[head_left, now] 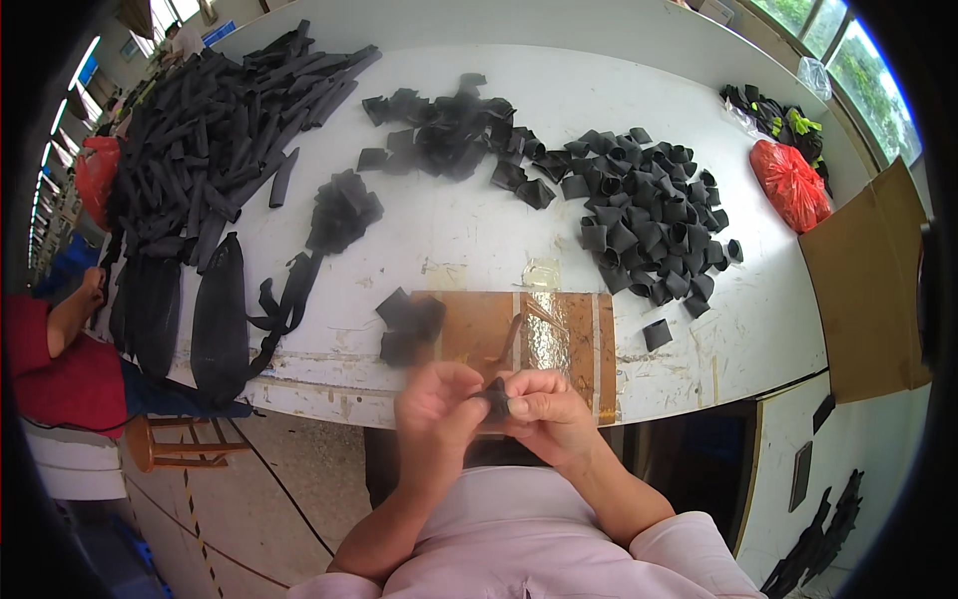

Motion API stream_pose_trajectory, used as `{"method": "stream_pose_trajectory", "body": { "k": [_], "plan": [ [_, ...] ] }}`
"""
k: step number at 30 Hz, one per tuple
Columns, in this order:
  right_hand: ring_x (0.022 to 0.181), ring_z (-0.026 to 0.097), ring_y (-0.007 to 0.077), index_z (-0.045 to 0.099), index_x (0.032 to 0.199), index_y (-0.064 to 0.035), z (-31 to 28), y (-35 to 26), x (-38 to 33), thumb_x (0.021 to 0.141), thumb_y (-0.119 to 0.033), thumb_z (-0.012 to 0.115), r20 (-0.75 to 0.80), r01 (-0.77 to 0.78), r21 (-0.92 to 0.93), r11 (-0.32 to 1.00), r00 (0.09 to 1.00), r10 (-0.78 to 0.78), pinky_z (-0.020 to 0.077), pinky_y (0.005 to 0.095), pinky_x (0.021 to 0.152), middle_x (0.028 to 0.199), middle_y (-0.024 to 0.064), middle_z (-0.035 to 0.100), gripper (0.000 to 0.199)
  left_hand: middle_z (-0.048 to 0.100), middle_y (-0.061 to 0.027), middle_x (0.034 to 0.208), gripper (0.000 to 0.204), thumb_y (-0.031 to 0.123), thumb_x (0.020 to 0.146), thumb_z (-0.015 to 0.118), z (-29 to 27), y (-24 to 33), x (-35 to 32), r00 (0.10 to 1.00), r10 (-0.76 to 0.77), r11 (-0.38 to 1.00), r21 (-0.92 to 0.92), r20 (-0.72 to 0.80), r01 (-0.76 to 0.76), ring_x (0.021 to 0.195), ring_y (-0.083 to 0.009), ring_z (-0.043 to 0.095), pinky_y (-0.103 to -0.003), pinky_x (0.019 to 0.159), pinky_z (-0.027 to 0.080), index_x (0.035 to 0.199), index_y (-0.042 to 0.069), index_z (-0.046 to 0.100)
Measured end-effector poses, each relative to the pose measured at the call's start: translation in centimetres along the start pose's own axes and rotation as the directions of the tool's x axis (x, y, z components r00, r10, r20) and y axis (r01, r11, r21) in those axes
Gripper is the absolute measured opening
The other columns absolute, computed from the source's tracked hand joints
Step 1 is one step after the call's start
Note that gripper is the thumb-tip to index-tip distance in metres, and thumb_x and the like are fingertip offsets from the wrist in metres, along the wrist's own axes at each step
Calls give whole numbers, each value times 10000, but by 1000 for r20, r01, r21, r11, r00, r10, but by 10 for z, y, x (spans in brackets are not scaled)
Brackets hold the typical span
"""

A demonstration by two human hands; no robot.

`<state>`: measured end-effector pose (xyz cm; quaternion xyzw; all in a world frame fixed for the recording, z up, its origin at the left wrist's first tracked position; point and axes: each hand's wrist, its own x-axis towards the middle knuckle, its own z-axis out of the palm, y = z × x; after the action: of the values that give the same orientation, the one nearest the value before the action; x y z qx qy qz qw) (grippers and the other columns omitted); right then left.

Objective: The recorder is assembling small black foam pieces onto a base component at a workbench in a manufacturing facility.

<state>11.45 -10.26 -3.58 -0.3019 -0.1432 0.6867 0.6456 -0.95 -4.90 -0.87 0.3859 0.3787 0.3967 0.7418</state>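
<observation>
At the far left a co-worker in a red short-sleeved top (75, 384) sits beside a round brown wooden stool (150, 444). Next comes a tall heap of long, flat black fabric strips (210, 150) on the white, scuffed tabletop (419, 225), then a loose bunch of black fabric squares (344, 212). A few dark fabric pieces (409, 319) lie at the left edge of a flat brown board (469, 324) crossed by shiny tape. Just over the board's near edge, the wearer's left hand (436, 411) pinches a small folded black fabric piece (495, 399) between thumb and fingers; the right hand (549, 411) grips the same piece from the other side, fingertips nearly meeting. Farther right spreads a pile of short black fabric tubes (649, 215), then a knotted red plastic bag (788, 185) and, at the table's right edge, an upright brown cardboard box (863, 285).
</observation>
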Motion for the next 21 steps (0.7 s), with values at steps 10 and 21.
{"method": "stream_pose_trajectory", "body": {
  "k": [10,21],
  "plan": [
    [630,408,41,539,735,-53,34,-54,1,865,-234,547,138,195,-455,869,979,-147,351,187,575,672,-35,483,223,567,-168,796,230,-149,726,392,0,34,18,864,-44,827,-466,502,313,342,-26,336,-191,308,283,904,-35,483],
    [550,387,50,533,747,-33,26,-66,35,842,-291,576,108,155,-546,823,988,-114,311,189,493,603,-31,451,278,562,-89,814,236,23,825,495,14,35,36,944,156,988,-61,289,-145,567,-79,476,-212,519,400,1055,-29,494]
  ]
}}
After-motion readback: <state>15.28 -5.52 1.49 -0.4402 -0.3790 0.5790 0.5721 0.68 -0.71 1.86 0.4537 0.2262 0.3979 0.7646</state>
